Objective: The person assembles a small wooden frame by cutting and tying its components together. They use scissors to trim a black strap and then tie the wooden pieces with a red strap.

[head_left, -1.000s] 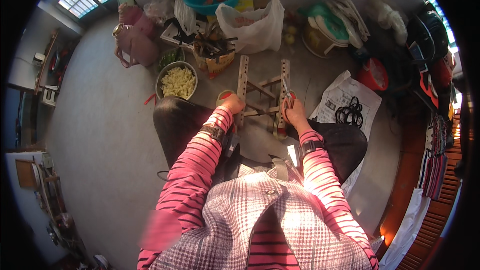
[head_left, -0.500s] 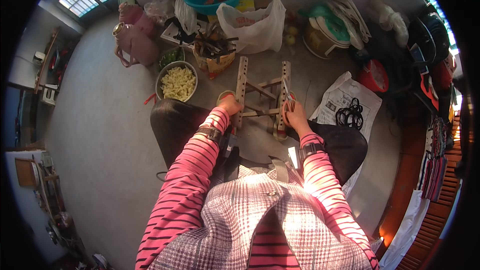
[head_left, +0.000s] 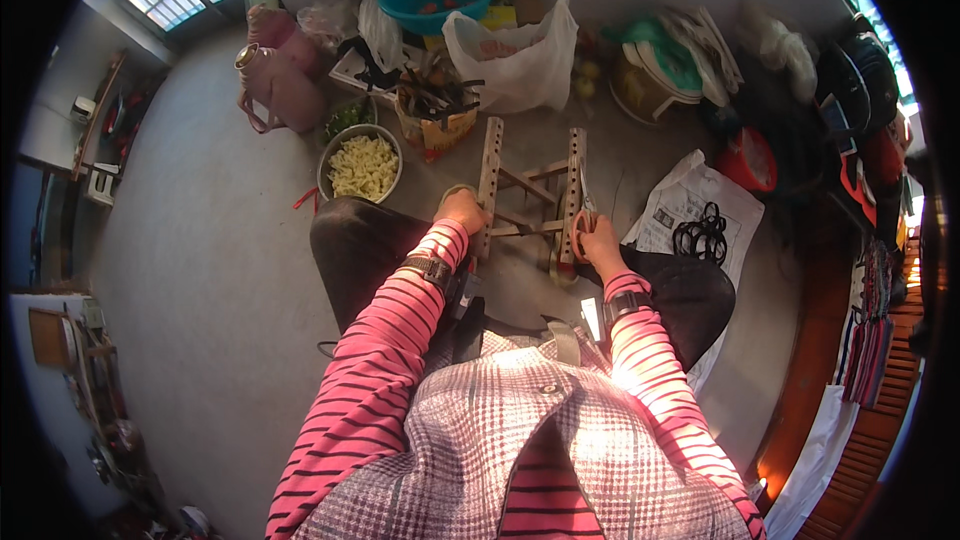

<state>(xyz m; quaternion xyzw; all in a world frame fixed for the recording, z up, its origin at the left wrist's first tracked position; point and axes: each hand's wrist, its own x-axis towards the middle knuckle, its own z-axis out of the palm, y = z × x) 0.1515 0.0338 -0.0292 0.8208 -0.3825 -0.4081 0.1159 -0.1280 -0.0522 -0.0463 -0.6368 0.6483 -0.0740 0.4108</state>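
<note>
A wooden folding-stool frame (head_left: pixel 490 165) stands in front of me, its two rails pierced by rows of holes and joined by crossed slats. My left hand (head_left: pixel 463 210) is closed around the near part of the left rail. In my right hand (head_left: pixel 601 248) is a pair of scissors (head_left: pixel 584 225) with orange handles, the blades pointing away from me beside the right rail. Fingers of both hands are partly hidden. To the right, a bundle of black cord (head_left: pixel 701 236) lies on a white printed sack (head_left: pixel 672 202).
Left of the frame sits a metal bowl of pale yellow food pieces (head_left: pixel 362 166). Behind are a box of dark strips (head_left: pixel 437 125), a white plastic bag (head_left: pixel 520 60), a teal basin (head_left: pixel 440 0) and pink jugs (head_left: pixel 282 90). A red container (head_left: pixel 747 160) stands at right.
The view has shifted slightly. The scissors have moved a little to the right, from across the right rail to beside it. My left hand keeps its hold on the left rail.
</note>
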